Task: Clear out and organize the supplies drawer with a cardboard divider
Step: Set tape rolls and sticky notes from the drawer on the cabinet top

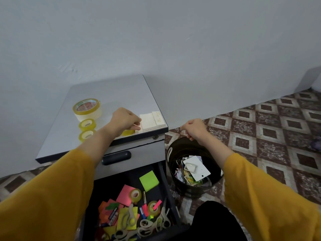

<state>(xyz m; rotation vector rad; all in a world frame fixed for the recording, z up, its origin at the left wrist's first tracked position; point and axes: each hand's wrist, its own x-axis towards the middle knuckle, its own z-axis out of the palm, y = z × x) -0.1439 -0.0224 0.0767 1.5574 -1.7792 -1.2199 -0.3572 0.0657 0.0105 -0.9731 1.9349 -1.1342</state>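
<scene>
Pale grey wall backs a low grey-topped pedestal cabinet (107, 94) on a brown-and-cream patterned tile floor (271, 122). Its supplies drawer (164, 178) stands pulled open below the near edge, still heaped with sticky notes, scissors, batteries and tape; no cardboard divider is in view. A large clear tape roll (86, 108) and two small yellow tape rolls (87, 124) sit towards the top's left edge. A white stack of pads (151, 120) lies right at the near right corner. The left hand (126, 120) is curled there, fingertips pinching a small white block (138, 131) against that stack. The right hand (192, 128) is clenched above the rim of the round black waste bin (171, 153); whether it holds anything I cannot tell. The risk seems to lie at that corner: a push from the left hand could slide the stack over the edge, into the drawer or the bin. A third small roll under the wrist could likewise be knocked off the near edge.
</scene>
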